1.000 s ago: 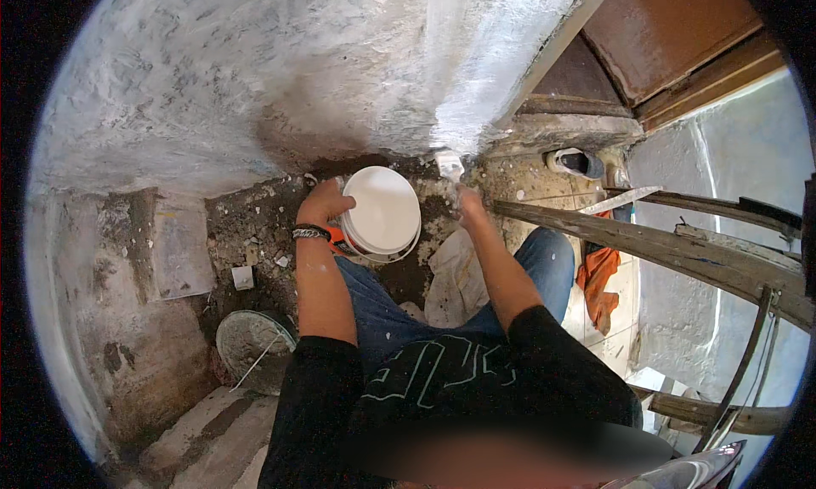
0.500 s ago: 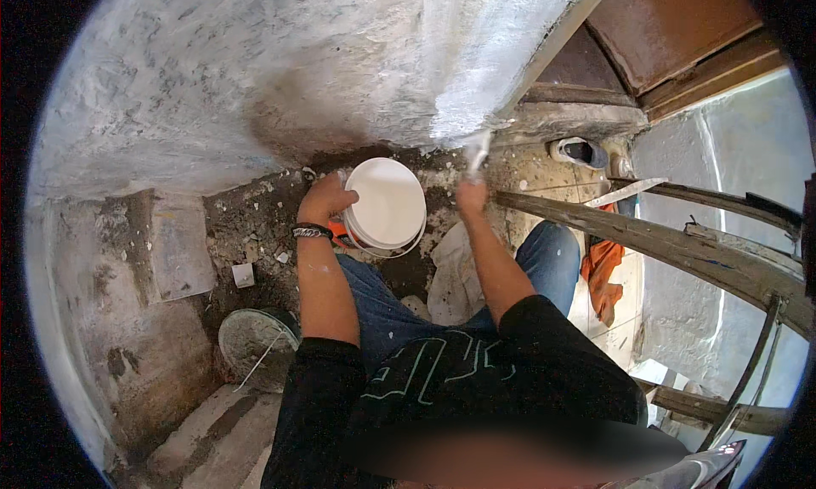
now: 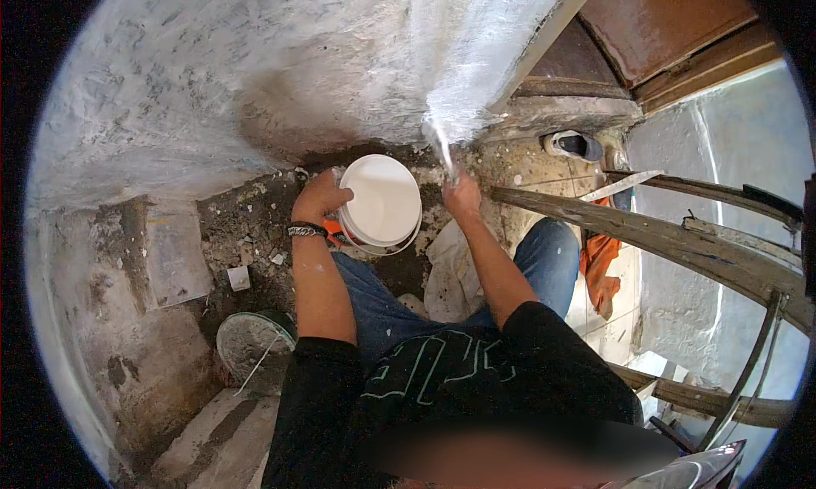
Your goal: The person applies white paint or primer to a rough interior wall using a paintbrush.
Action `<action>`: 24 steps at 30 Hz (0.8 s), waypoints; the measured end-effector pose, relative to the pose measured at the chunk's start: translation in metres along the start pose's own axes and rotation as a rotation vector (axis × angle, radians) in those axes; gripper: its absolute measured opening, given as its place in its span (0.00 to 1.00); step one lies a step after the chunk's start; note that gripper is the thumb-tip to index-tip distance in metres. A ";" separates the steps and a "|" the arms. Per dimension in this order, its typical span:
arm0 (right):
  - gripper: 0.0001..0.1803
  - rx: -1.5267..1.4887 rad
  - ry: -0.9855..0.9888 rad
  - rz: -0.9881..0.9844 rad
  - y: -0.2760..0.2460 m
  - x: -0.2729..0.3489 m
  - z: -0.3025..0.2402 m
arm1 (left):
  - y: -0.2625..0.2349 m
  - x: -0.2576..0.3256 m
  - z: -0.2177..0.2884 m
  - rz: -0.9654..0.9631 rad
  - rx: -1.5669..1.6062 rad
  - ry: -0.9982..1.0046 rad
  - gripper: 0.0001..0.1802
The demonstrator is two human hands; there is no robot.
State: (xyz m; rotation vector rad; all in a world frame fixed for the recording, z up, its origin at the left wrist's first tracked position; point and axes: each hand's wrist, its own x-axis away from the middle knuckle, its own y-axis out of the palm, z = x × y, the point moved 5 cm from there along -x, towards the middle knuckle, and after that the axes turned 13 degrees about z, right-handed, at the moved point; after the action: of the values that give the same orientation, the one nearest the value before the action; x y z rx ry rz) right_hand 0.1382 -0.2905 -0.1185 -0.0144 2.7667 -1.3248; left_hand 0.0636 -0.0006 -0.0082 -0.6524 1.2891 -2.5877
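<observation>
My left hand [image 3: 318, 198] grips the left rim of a white bucket [image 3: 382, 201], which holds white paint at the foot of the wall. Its thin wire handle hangs down on the near side. In my right hand [image 3: 462, 198] is a paintbrush [image 3: 443, 147], fingers wrapped round its handle. The white brush head touches the low part of the wall, beside a freshly whitened strip [image 3: 476, 68]. Farther left the wall [image 3: 195, 81] looks grey and patchy, with a brown stain near its base.
A wooden ladder [image 3: 646, 225] leans across the right side. Left of me stands a dirty bucket [image 3: 255, 340] of grey mix. A pale cloth [image 3: 452, 272] lies between my legs. Orange cloth [image 3: 602, 264] and a shoe [image 3: 574, 145] lie to the right. Rubble [image 3: 246, 225] covers the floor's edge.
My right hand has moved left with the brush, whose tip now tilts left against the wall. My left hand still holds the bucket in about the same place.
</observation>
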 end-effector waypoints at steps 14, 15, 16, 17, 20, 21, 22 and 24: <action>0.18 0.006 0.170 0.160 -0.033 -0.005 -0.014 | 0.008 -0.012 -0.031 -0.062 -0.072 -0.050 0.34; 0.18 0.011 0.162 0.098 -0.035 -0.008 -0.007 | 0.007 -0.012 -0.029 -0.067 -0.083 -0.041 0.34; 0.19 -0.015 0.234 0.149 -0.042 -0.010 0.004 | 0.009 -0.010 -0.027 -0.131 -0.095 -0.039 0.34; 0.20 0.005 0.351 0.259 -0.050 -0.009 0.017 | 0.005 -0.010 -0.024 -0.072 -0.081 -0.034 0.34; 0.20 0.052 0.352 0.231 -0.046 -0.007 0.034 | -0.002 -0.003 -0.017 -0.091 -0.104 -0.134 0.36; 0.20 0.008 0.290 0.277 -0.045 -0.008 0.035 | -0.003 -0.001 -0.012 -0.140 -0.054 -0.099 0.37; 0.20 -0.043 0.286 0.281 -0.041 -0.008 0.037 | -0.001 0.001 -0.005 -0.223 0.011 -0.037 0.38; 0.20 -0.100 0.286 0.286 -0.037 -0.009 0.042 | -0.003 -0.001 -0.005 -0.155 -0.066 -0.083 0.38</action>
State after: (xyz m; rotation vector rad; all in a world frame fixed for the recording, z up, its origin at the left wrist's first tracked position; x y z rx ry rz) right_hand 0.1498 -0.3456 -0.1155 0.5858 2.9137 -1.1946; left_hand 0.0620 0.0055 -0.0087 -0.8950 1.3524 -2.6159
